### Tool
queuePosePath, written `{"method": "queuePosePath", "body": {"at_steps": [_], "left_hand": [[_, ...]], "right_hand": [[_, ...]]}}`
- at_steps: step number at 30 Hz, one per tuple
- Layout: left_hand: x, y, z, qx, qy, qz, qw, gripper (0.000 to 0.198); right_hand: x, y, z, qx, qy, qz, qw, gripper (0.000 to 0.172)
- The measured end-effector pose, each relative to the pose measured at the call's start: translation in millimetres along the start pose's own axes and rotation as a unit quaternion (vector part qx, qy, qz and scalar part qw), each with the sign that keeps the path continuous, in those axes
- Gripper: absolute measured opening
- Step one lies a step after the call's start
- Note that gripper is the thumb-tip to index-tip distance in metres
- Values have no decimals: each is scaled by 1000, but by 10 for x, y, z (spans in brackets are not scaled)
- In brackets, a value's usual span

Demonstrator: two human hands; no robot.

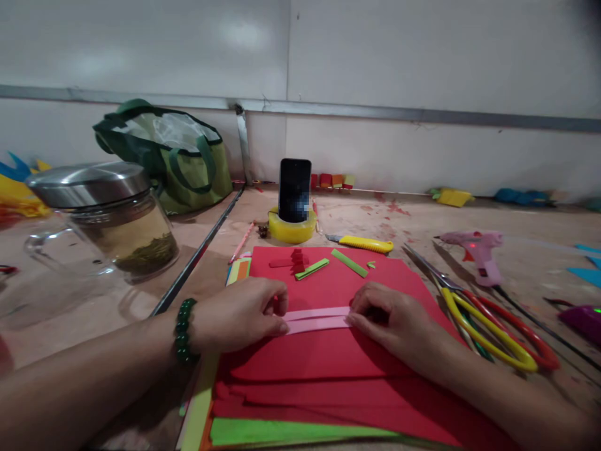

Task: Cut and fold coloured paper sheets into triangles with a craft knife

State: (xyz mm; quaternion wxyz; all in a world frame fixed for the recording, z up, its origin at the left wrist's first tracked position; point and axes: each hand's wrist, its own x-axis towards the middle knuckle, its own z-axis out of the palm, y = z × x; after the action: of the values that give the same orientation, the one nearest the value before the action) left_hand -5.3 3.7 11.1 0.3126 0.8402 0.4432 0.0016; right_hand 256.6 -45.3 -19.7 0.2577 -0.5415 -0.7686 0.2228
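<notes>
Between my two hands lies a folded pink paper strip, its two long layers slightly apart, over a stack of red paper sheets. My left hand, with a green bead bracelet on the wrist, pinches the strip's left end. At the right end, my right hand grips it between thumb and fingers. Just beyond the strip are a folded green strip, a flat green strip and a small folded red paper piece.
A phone stands in a yellow tape roll behind the stack. A yellow cutter, scissors and a pink glue gun lie rightward. Leftward are a glass tea mug and a green bag.
</notes>
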Motion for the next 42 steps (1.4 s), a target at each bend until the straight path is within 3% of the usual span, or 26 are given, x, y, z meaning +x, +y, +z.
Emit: {"method": "queuePosePath", "body": {"at_steps": [5,8,11,14,18,22,29,35,39,42], "left_hand": [[2,-11,-48,16,-17,8,1000,18],[13,-35,-84,26,-27,69,997,31],[14,-61,-94,69,-43,179,981,54],[0,-65,-88,125,-58,251,958,54],[-20,-46,-80,173,-48,280,943,40],[-59,-42,-50,196,-38,274,941,41],[-265,-83,30,223,2,248,943,41],[-418,-95,72,257,28,234,937,40],[-452,-92,114,272,51,222,935,40],[-464,-84,150,275,62,212,936,39]], "right_hand": [[-18,38,49,-20,16,5,1000,12],[-50,66,71,-41,32,-3,999,10],[-86,79,58,-112,37,-95,988,11],[-94,30,17,-232,11,-225,946,29],[-47,-101,-68,-296,-71,-344,888,29],[-70,-77,-218,-313,-116,-364,869,33],[-344,170,-404,-301,-126,-252,911,38],[-228,-120,-540,-235,-110,-145,955,30],[50,-360,-470,-176,-26,-168,970,23],[205,-431,-248,-161,-63,-231,958,25]]}}
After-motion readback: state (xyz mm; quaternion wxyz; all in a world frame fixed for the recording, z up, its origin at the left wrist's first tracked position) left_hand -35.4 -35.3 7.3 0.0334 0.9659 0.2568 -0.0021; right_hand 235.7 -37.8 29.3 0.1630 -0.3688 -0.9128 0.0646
